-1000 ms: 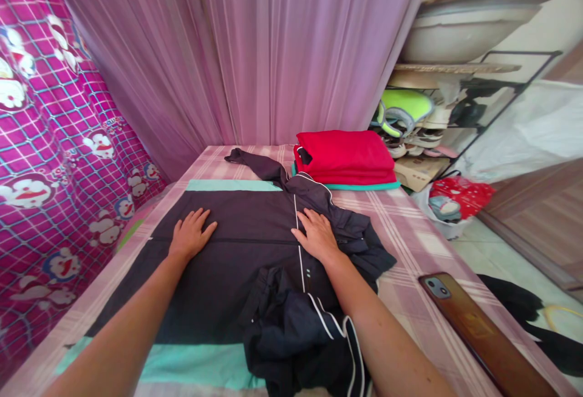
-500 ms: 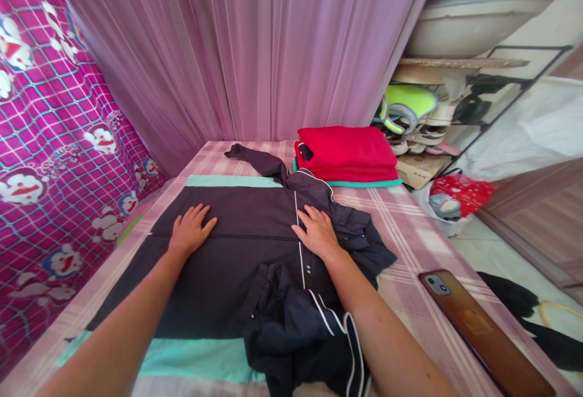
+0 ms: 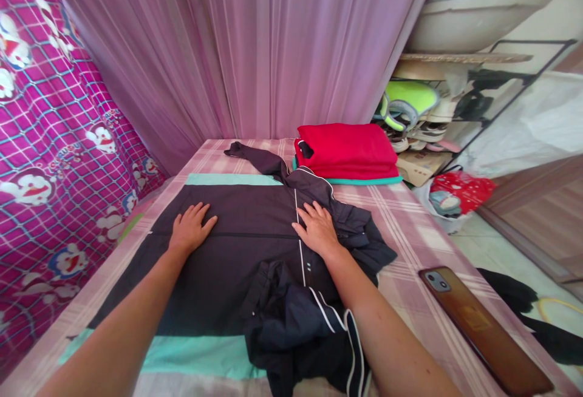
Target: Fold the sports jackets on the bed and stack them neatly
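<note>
A dark zip-up jacket (image 3: 218,263) with teal side panels and white piping lies spread on a checked cloth. Flat on its body rests my left hand (image 3: 192,227), fingers outstretched. My right hand (image 3: 316,226) presses on it near the white piping, fingers spread, beside the zip line. One sleeve (image 3: 300,330) is bunched on the near side, partly behind my right forearm. The other sleeve (image 3: 259,157) stretches toward the curtain. Neither hand grips anything.
A folded red and teal stack of clothes (image 3: 348,151) sits at the far edge. The phone (image 3: 483,330) lies at the right. Beyond are a shoe rack (image 3: 510,78), a red bag (image 3: 464,193) and the purple curtain (image 3: 273,51). Patterned pink fabric (image 3: 68,160) hangs at left.
</note>
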Demonstrator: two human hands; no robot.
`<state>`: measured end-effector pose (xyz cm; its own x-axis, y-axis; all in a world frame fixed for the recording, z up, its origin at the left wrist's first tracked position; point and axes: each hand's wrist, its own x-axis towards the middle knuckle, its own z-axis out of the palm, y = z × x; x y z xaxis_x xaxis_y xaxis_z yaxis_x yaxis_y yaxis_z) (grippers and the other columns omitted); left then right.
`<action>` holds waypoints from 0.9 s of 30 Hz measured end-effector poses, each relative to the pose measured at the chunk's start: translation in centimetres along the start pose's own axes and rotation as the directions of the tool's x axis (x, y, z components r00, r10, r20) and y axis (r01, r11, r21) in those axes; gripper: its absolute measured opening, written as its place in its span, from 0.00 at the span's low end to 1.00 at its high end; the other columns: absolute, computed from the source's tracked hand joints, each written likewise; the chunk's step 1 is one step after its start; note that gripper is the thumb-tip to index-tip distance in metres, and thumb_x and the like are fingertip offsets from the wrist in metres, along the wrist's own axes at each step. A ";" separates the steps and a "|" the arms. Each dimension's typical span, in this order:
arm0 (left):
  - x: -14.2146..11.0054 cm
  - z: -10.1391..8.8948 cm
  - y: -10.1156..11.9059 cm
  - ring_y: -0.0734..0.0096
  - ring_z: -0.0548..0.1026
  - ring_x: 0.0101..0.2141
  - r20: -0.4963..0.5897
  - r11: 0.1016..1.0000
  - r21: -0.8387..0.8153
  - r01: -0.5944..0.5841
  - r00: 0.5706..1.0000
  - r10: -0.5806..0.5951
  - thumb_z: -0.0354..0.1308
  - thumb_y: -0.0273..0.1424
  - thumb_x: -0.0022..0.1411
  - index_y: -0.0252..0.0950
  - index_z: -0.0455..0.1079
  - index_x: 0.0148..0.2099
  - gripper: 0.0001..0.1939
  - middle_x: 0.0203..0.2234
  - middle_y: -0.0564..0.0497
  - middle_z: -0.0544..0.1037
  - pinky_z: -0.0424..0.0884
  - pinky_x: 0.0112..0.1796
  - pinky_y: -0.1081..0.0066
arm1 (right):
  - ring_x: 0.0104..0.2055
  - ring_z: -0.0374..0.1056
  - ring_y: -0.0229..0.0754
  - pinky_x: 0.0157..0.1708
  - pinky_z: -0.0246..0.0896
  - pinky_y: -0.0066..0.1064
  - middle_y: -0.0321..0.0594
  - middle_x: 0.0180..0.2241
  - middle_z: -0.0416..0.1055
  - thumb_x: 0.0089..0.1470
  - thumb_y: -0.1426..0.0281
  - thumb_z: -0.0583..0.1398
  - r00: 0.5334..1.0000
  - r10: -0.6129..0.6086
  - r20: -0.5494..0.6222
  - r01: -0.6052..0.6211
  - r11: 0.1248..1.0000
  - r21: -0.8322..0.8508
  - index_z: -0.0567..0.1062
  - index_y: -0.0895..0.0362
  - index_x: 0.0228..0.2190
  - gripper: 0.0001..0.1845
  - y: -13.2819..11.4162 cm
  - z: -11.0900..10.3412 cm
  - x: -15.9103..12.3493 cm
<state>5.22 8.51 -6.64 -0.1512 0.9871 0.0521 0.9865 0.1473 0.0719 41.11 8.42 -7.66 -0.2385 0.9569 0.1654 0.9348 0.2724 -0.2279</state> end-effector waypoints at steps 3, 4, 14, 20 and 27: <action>0.0 0.1 0.0 0.54 0.54 0.67 -0.002 1.000 0.009 -0.001 1.000 0.001 0.43 0.47 0.67 0.40 0.59 0.68 0.31 0.68 0.46 0.58 0.51 0.64 0.47 | 0.69 0.46 0.57 0.64 0.40 0.52 0.45 0.63 0.63 0.63 0.56 0.54 1.000 0.003 0.002 -0.003 1.000 -0.010 0.70 0.53 0.59 0.27 0.0 0.0 0.0; 0.1 0.2 0.0 0.54 0.54 0.67 -0.003 1.000 0.011 0.000 1.000 0.000 0.43 0.47 0.67 0.40 0.59 0.68 0.31 0.68 0.46 0.58 0.51 0.64 0.47 | 0.69 0.45 0.57 0.64 0.40 0.52 0.45 0.63 0.63 0.63 0.56 0.53 1.000 0.004 0.000 -0.004 1.000 -0.012 0.69 0.53 0.59 0.27 0.0 0.0 0.1; 0.1 0.0 0.0 0.54 0.55 0.67 -0.007 1.000 0.010 0.003 1.000 -0.003 0.44 0.46 0.67 0.41 0.59 0.68 0.31 0.68 0.46 0.59 0.52 0.64 0.48 | 0.68 0.46 0.60 0.64 0.37 0.53 0.42 0.64 0.62 0.63 0.54 0.52 1.000 0.026 0.009 -0.025 0.999 -0.026 0.69 0.51 0.60 0.28 0.0 0.1 0.0; 0.0 -0.2 0.1 0.54 0.54 0.67 -0.008 1.000 0.009 -0.001 1.000 0.001 0.44 0.46 0.67 0.40 0.59 0.68 0.31 0.68 0.45 0.58 0.52 0.64 0.47 | 0.67 0.50 0.61 0.63 0.38 0.55 0.42 0.65 0.60 0.63 0.54 0.52 0.999 0.040 0.037 -0.038 0.998 -0.050 0.67 0.50 0.61 0.29 0.0 0.1 0.1; 0.1 -0.1 0.1 0.54 0.54 0.67 0.004 1.000 0.010 0.003 1.000 -0.003 0.43 0.47 0.67 0.40 0.59 0.68 0.31 0.68 0.45 0.58 0.52 0.64 0.47 | 0.67 0.49 0.61 0.63 0.37 0.57 0.42 0.65 0.59 0.63 0.54 0.52 0.998 0.048 0.042 -0.047 0.998 -0.045 0.67 0.49 0.61 0.29 0.0 0.1 0.2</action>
<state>5.26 8.61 -6.53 -0.1536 0.9870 0.0482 0.9867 0.1505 0.0617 41.00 8.59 -7.71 -0.2039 0.9724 0.1132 0.9558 0.2227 -0.1918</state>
